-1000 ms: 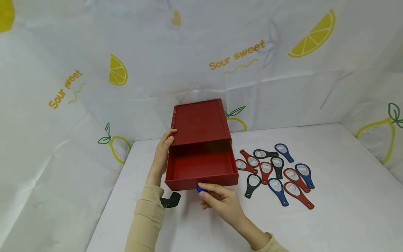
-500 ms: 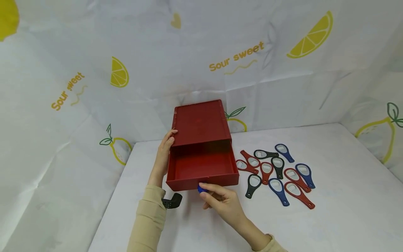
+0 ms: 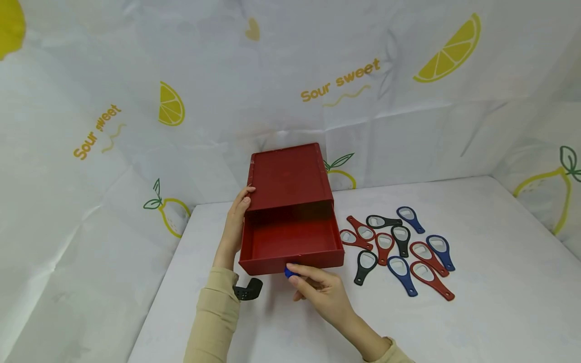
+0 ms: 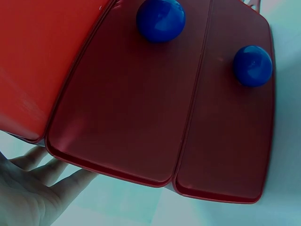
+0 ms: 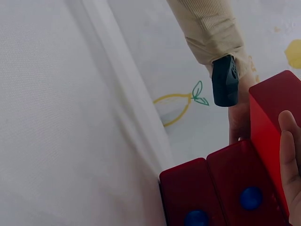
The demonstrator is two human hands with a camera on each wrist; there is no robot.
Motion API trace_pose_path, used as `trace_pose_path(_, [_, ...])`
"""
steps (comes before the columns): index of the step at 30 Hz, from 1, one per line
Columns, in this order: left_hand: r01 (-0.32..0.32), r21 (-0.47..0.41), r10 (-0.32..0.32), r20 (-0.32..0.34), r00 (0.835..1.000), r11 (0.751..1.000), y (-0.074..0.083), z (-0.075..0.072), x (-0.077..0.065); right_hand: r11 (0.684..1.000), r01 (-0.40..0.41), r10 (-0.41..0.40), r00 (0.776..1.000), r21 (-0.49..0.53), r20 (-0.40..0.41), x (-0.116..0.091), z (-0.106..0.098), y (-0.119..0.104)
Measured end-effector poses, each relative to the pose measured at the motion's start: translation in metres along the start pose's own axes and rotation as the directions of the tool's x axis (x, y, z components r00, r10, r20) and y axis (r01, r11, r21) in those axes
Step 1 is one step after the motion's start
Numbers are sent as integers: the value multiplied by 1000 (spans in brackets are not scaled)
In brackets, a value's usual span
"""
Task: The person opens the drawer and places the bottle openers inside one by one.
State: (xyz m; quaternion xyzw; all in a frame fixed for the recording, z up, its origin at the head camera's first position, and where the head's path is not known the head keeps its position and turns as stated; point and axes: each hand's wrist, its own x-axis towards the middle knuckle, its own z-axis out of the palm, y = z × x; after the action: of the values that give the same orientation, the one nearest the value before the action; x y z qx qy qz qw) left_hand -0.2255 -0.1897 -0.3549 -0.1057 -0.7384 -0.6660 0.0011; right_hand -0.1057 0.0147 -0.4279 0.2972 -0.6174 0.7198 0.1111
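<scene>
A red drawer cabinet [image 3: 290, 176] stands near the back wall with its top drawer [image 3: 290, 237] pulled out; the visible drawer floor is bare. My right hand [image 3: 324, 295] pinches the blue knob [image 3: 290, 273] on that drawer's front between thumb and index finger. My left hand [image 3: 234, 222] rests along the cabinet's left side, fingertips at the top edge. In the left wrist view its fingers [image 4: 70, 186] lie extended beside the cabinet. Two lower drawer fronts [image 4: 127, 103] with blue knobs [image 4: 161, 20] show there, both pushed in.
Right of the cabinet, several flat red, blue and black handled pieces that look like bottle openers [image 3: 399, 268] lie spread on the white table [image 3: 490, 242]. A lemon-printed white cloth [image 3: 227, 101] hangs behind. A black wrist device [image 3: 248, 289] sits on the left wrist.
The view shifts very slightly. Both hands, the cabinet and the pulled-out drawer keep their places.
</scene>
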Motion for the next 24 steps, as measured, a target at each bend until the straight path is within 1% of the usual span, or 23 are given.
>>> trace_pose_path(11, [-7, 3, 7, 10, 1000, 1000, 6, 3, 2, 1000, 0, 0, 1000, 3, -10, 2, -1, 0])
trace_pose_path(18, [1, -11, -1, -2, 1000, 1000, 2, 2, 0, 998, -65, 65, 998, 18, -17, -1, 1, 0])
trace_pose_path(22, [4, -18, -4, -4, 1000, 1000, -1, 2, -1, 999, -42, 42, 999, 2, -10, -2, 1, 1])
trace_pose_path(23, [0, -19, 0, -4, 1000, 1000, -4, 1, 0, 1000, -23, 23, 1000, -20, -7, -2, 1, 1])
trace_pose_path(24, [0, -22, 0, -3, 1000, 1000, -5, 1, 1, 999, -3, 3, 1000, -49, -4, -2, 0, 0])
